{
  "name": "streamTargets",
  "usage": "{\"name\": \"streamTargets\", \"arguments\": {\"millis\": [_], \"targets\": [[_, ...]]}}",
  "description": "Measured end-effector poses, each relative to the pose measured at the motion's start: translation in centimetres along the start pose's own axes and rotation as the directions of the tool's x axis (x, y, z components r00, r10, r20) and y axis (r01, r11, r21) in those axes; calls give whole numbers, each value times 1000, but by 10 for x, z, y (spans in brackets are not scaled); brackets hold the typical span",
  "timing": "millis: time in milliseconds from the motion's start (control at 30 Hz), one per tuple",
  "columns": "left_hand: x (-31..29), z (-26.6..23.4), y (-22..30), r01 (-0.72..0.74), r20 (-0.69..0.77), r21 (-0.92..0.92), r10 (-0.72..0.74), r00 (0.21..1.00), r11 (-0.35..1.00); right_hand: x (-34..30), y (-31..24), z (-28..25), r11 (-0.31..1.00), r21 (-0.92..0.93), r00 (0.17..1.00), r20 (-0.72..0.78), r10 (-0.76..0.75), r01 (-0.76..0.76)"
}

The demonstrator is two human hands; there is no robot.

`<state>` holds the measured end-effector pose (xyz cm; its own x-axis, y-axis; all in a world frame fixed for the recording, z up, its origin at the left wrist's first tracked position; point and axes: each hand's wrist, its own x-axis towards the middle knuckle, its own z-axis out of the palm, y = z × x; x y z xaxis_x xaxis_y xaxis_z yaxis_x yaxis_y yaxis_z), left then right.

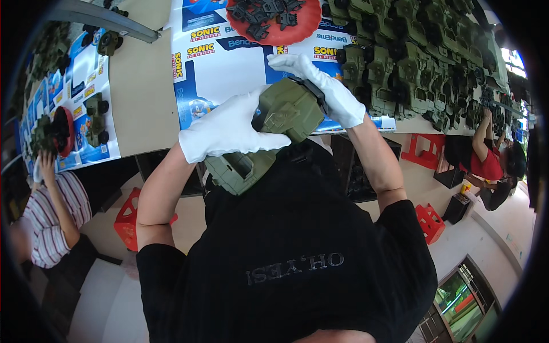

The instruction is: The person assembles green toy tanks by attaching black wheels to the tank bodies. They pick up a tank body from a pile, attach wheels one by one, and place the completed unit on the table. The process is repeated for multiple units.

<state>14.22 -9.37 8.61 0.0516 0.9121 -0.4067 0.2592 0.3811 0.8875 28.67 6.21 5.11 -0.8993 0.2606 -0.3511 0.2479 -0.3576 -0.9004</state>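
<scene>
A dark green toy military truck is held tilted between my two white-gloved hands, just past the near edge of the table. My left hand is closed round its body, the thumb stretched along the near side. More of the green body, with a rectangular opening, shows below that hand. At the truck's right end sits a black plastic part. My right hand bears against this part, its fingers reaching over the far side and the thumb hidden.
A red plate of black plastic parts stands on printed sheets ahead. Rows of green toy trucks crowd the table's right side. A metal bar crosses the far left. Co-workers sit at left and right; red stools stand on the floor.
</scene>
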Motion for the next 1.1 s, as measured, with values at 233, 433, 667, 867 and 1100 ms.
{"name": "streamTargets", "arguments": {"millis": [233, 433, 667, 867, 1100], "targets": [[3, 29, -6, -151, -117, 589, 268, 956, 794, -12, -1, 14, 952, 15, 887, -359, 291, -307], [-11, 48, -3, -257, -47, 724, 418, 907, 640, -55, 21, 27, 999, 39, 951, -308, -4, 17], [-27, 51, -8, -217, -34, 777, 384, 923, 591, -51, 37, 54, 988, 130, 922, -387, -25, 81], [-15, 35, -7, -147, -33, 713, 242, 970, 685, -25, 54, 45, 955, 275, 950, -312, -22, 113], [58, 27, -31, -185, -463, -298, 28, 886, 937, -6, 11, -12, 906, -394, 697, -608, -381, 152]]}}
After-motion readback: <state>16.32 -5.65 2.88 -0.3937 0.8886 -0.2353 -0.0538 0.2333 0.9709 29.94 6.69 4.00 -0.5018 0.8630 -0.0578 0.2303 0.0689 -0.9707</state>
